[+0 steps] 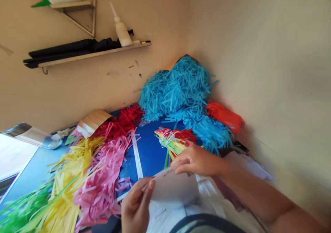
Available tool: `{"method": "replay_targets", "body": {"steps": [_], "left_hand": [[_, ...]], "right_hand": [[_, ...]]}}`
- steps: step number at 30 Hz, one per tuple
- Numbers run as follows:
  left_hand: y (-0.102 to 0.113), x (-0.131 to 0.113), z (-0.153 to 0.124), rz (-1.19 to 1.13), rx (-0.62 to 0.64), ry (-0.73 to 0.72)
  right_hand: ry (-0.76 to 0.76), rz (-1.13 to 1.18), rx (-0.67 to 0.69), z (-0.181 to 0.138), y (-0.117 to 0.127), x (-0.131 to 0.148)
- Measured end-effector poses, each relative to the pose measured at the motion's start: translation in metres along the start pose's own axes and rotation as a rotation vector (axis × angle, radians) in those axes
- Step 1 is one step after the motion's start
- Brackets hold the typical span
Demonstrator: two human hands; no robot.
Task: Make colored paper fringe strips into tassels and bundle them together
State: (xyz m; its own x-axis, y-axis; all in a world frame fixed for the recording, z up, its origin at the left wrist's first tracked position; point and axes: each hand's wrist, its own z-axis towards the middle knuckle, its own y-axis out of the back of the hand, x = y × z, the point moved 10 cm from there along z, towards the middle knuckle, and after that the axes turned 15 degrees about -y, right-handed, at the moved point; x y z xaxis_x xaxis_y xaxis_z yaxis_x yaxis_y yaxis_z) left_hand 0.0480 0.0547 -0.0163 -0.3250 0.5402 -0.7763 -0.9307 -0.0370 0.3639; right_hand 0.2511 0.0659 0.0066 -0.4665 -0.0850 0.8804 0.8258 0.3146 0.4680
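Note:
A pale card (176, 188), stiff and off-white with small dark marks along its upper edge, is held in front of my body. My left hand (137, 202) pinches its left corner between thumb and fingers. At the top edge, the fingers of my right hand (198, 158) are closed on the card. Just beyond my right hand lies a bundle of multicoloured paper strips (172, 138), bound with pale string; part of it is hidden behind that hand.
Blue fringed paper (181, 88) is heaped in the corner, beside red-orange paper (226, 115). Pink (103, 188), yellow (67, 181), green (31, 205) and red (124, 119) fringes cover the left of the blue table (152, 153). A wall shelf (98, 55) carries a white bottle (122, 32).

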Motion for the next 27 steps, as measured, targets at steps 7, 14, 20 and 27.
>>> {"method": "replay_targets", "body": {"steps": [7, 14, 20, 27], "left_hand": [[0.01, 0.031, -0.011, -0.036, -0.096, 0.149], [-0.01, -0.005, 0.023, 0.007, 0.454, 0.063], [-0.026, -0.057, 0.04, 0.314, 0.874, -0.287], [-0.024, -0.047, 0.026, 0.464, 0.95, -0.345]], "right_hand": [[-0.195, 0.294, 0.028, 0.0, 0.006, -0.047], [-0.197, 0.326, 0.05, 0.004, -0.011, -0.034], [-0.106, 0.212, 0.087, 0.0, -0.024, -0.005], [-0.063, 0.22, 0.088, 0.001, -0.034, 0.002]]}}
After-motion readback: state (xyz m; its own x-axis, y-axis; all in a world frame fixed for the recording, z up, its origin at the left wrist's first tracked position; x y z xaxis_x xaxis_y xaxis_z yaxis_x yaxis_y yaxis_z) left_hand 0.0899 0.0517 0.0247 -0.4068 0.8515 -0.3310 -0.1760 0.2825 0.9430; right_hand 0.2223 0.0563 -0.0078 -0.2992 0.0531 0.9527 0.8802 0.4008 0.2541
